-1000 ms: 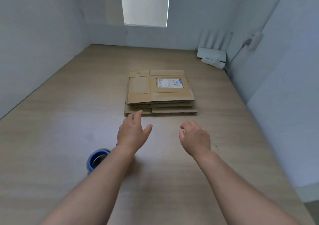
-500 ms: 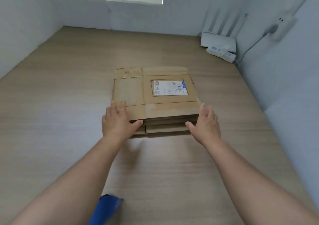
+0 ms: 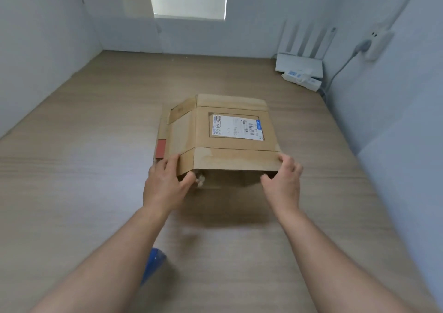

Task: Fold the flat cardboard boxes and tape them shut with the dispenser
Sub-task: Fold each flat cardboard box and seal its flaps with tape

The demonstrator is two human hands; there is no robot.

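Left grip (image 3: pixel 165 185) and right grip (image 3: pixel 284 183) pinch near corners of the top box (image 3: pixel 230 159); folding barely begun, taping undone.

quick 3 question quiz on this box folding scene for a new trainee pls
1. True or false: the right hand holds the blue tape dispenser.
2. What does the left hand grip? A) the labelled cardboard box B) the dispenser C) nothing
3. Fill in: the white label sits on the box's ___ face.
Key: 1 false; 2 A; 3 top.
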